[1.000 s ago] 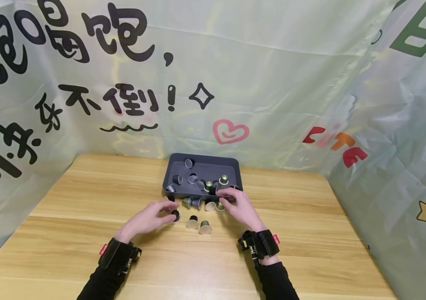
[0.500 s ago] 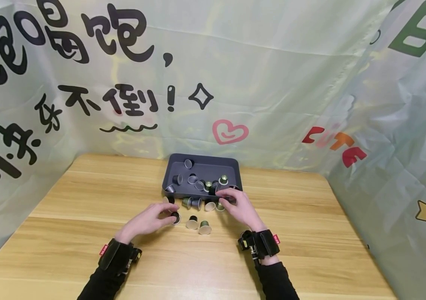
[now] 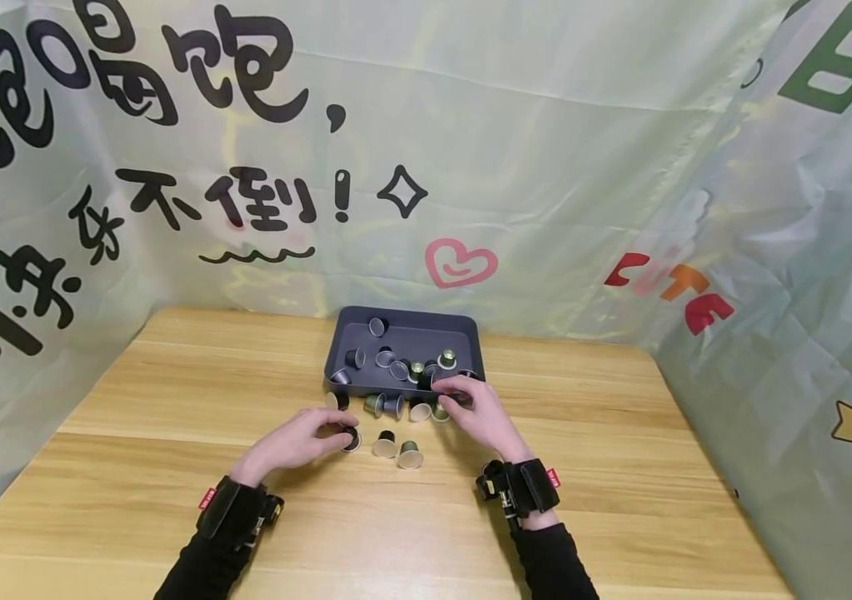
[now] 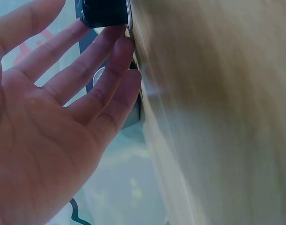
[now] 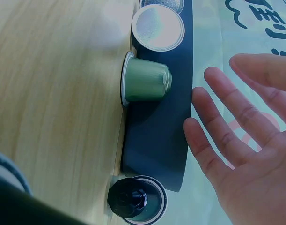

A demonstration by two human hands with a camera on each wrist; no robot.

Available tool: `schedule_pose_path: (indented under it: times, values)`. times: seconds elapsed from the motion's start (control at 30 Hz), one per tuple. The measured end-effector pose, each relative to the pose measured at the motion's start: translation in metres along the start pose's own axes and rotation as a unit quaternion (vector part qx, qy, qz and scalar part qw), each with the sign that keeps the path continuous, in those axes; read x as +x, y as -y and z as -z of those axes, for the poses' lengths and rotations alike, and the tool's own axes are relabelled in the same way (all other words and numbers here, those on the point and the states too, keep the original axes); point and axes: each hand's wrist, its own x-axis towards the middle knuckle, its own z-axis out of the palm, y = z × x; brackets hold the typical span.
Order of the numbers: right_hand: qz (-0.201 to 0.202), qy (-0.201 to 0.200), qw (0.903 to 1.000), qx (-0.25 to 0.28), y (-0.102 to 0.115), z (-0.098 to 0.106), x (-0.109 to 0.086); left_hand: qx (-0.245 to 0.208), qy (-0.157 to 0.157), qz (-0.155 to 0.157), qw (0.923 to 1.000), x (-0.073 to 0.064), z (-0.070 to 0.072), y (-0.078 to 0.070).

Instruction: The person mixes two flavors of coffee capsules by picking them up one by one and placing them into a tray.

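Observation:
My left hand (image 3: 297, 440) reaches in over the table, fingertips right at a black coffee capsule (image 3: 352, 439). In the left wrist view that black capsule (image 4: 105, 13) stands just past the fingertips, the thumb apart from it and the fingers loosely extended. My right hand (image 3: 482, 417) hovers at the front right edge of a dark grey tray (image 3: 411, 323), overlapping it. The right wrist view shows the right palm (image 5: 255, 178) with relaxed, spread fingers and nothing in them. A green capsule (image 5: 147, 79) stands before the tray, beside one with a silvery lid (image 5: 158, 28).
Several capsules lie in the tray, black, green and silver-lidded. More rest along its front wall, including a dark blue one (image 3: 393, 406). Nearer stand a black-topped capsule (image 3: 384, 444) and a green-topped one (image 3: 410, 455). A printed cloth (image 3: 546, 167) hangs behind the wooden table (image 3: 366, 533).
The black capsule at my left fingertips has shifted slightly toward me, and the left fingers have edged with it. My right hand stays where it was.

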Motion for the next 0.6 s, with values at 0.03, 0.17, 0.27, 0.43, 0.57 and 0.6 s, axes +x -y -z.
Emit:
schedule_pose_path:
  times: [0.03,0.17,0.27,0.43,0.57,0.6]
  values:
    - [0.002,0.0,1.0,0.0,-0.0002,-0.0001,0.0,0.003,0.001,-0.003,1.0,0.0,0.0001,0.0]
    - [0.002,0.0,1.0,-0.001,-0.0005,-0.0003,0.0001,0.008,0.008,-0.002,0.9999,-0.0004,0.0004,-0.0008]
    - [0.0,0.0,1.0,0.0,-0.0005,-0.0002,0.0001,0.007,0.012,0.004,0.9999,-0.0008,0.0006,-0.0018]
    - [-0.001,0.002,1.0,0.003,-0.0004,0.0,0.0004,0.012,0.01,0.012,0.9998,-0.0007,0.0006,-0.0024]
    - [-0.002,0.004,1.0,0.004,-0.0004,0.0001,0.0007,0.018,0.01,0.006,0.9998,-0.0006,0.0006,-0.0019]
    - [-0.002,0.004,1.0,0.004,-0.0005,0.0001,0.0007,0.02,0.01,0.002,0.9997,-0.0006,0.0006,-0.0018]
